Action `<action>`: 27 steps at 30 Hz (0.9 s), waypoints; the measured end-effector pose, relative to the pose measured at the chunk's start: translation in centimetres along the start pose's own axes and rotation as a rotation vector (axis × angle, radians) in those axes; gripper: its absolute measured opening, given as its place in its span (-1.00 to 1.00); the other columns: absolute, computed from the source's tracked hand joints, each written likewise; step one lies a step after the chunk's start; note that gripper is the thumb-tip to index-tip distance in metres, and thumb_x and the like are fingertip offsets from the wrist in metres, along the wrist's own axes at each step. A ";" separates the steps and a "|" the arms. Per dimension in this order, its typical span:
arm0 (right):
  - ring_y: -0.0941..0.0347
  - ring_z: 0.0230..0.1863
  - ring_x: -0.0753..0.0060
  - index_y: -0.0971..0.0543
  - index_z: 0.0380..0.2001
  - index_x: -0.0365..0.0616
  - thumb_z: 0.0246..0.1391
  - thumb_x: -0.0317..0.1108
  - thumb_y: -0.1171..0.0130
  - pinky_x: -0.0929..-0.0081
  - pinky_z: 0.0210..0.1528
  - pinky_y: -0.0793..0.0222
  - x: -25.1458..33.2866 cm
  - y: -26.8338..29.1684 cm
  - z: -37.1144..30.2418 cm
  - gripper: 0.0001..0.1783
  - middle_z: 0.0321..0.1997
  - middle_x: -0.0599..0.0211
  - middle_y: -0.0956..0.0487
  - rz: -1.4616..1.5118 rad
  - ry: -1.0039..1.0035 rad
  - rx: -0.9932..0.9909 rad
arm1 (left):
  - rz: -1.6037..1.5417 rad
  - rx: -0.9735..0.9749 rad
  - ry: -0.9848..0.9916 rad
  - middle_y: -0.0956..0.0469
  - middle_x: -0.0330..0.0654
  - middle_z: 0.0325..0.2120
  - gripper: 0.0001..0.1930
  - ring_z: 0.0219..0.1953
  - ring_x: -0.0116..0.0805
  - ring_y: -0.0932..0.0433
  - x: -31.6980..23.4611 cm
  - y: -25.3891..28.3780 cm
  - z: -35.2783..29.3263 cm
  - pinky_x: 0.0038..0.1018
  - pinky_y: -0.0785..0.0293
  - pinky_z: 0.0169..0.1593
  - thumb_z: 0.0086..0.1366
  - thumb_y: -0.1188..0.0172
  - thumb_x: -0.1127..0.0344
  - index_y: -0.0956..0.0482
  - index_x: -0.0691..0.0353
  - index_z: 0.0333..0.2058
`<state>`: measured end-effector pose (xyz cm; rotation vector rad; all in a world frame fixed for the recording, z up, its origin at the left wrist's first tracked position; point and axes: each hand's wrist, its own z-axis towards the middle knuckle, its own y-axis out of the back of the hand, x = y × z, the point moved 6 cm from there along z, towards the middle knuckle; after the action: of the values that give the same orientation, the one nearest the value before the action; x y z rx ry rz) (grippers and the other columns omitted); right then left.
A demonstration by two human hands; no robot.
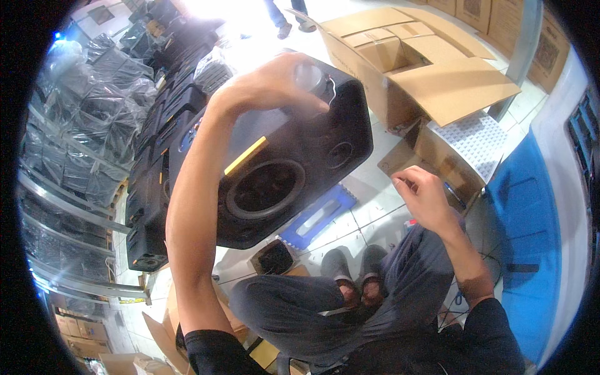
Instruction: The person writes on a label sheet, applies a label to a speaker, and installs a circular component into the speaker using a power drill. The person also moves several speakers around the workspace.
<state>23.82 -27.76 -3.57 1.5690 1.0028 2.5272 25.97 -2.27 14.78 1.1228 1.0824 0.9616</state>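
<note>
In front of me lies a big black speaker cabinet (325, 175) with a large round woofer (264, 189) and a smaller round opening beside it. My left hand (275, 81) reaches over its far end, fingers wrapped round a translucent whitish round piece (308, 79) whose exact kind I cannot make out. A thin pale edge curves beside that piece. A yellow strip (245, 156) lies along the cabinet near my left forearm. My right hand (425, 197) is held above my right knee, apart from the cabinet, its fingers curled together; whatever they may hold is hidden.
Further black cabinets (147, 169) line up at the left, beside plastic-wrapped stacks (94, 119). Open cardboard boxes (456, 87) stand at the far right. A blue plastic frame (319, 215) lies on the tiled floor, and a blue panel (525, 250) is at my right. Another person's legs (278, 12) show far off.
</note>
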 end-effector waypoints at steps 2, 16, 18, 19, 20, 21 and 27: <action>-0.59 -0.36 0.13 -0.65 -0.27 -0.34 0.16 -0.39 -0.17 0.34 -0.30 -0.48 0.0 0.0 0.1 -0.79 -0.27 0.03 -0.62 -0.001 -0.010 0.008 | -0.065 0.012 -0.041 -0.59 -0.03 -0.15 -0.23 -0.09 -0.21 -0.53 -0.2 0.0 -0.2 -0.38 -0.41 0.03 -0.09 -0.53 -0.05 -0.52 0.28 0.04; -0.57 -0.38 0.16 -0.64 -0.27 -0.34 0.17 -0.37 -0.17 0.36 -0.32 -0.45 0.0 -0.1 0.1 -0.78 -0.31 0.06 -0.60 -0.030 -0.044 0.036 | -0.143 -0.029 -0.044 -0.42 0.10 0.14 -0.13 0.20 -0.08 -0.39 0.2 -0.9 -1.1 -0.32 -0.22 0.32 0.02 -0.47 -0.05 -0.33 0.27 0.23; -0.57 -0.38 0.16 -0.64 -0.27 -0.33 0.17 -0.36 -0.16 0.36 -0.32 -0.45 0.2 0.0 0.2 -0.78 -0.31 0.06 -0.60 -0.047 -0.031 0.035 | -0.166 -0.060 -0.041 -0.41 0.10 0.15 -0.09 0.22 -0.09 -0.37 0.3 -0.8 -1.3 -0.30 -0.22 0.33 0.03 -0.47 -0.08 -0.30 0.31 0.24; -0.57 -0.38 0.16 -0.64 -0.27 -0.33 0.18 -0.36 -0.16 0.37 -0.32 -0.45 0.2 -0.1 0.2 -0.78 -0.31 0.06 -0.60 -0.053 -0.047 0.043 | -0.173 -0.088 -0.023 -0.41 0.10 0.15 -0.08 0.22 -0.08 -0.37 0.3 -0.6 -1.6 -0.30 -0.22 0.33 0.04 -0.46 -0.10 -0.30 0.32 0.25; -0.57 -0.36 0.16 -0.64 -0.27 -0.33 0.18 -0.36 -0.16 0.36 -0.30 -0.45 0.2 0.0 0.1 -0.78 -0.30 0.06 -0.60 -0.049 -0.032 0.034 | -0.182 -0.116 -0.004 -0.41 0.10 0.16 -0.06 0.23 -0.08 -0.36 0.2 -0.3 -1.8 -0.29 -0.23 0.33 0.04 -0.46 -0.12 -0.29 0.32 0.26; -0.57 -0.35 0.15 -0.64 -0.27 -0.33 0.18 -0.36 -0.16 0.36 -0.29 -0.45 0.1 -0.1 0.1 -0.78 -0.30 0.05 -0.60 -0.045 -0.037 0.033 | -0.173 -0.132 0.058 -0.40 0.10 0.16 -0.05 0.23 -0.08 -0.36 0.3 -0.1 -2.2 -0.28 -0.23 0.33 0.04 -0.46 -0.15 -0.28 0.33 0.26; -0.60 -0.20 0.20 -0.63 -0.24 -0.30 0.18 -0.35 -0.19 0.37 -0.09 -0.47 -1.7 0.5 0.4 -0.78 -0.24 0.07 -0.64 -0.113 -0.071 -0.042 | 0.034 -0.503 0.182 -0.56 0.00 0.06 -0.41 0.07 -0.14 -0.54 -1.3 3.6 -8.5 -0.38 -0.41 0.17 0.30 -0.25 -0.03 -0.50 0.31 0.13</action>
<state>25.16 -28.48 -4.50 1.5338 0.9934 2.3848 17.27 -1.14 17.74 0.6513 0.8947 1.2946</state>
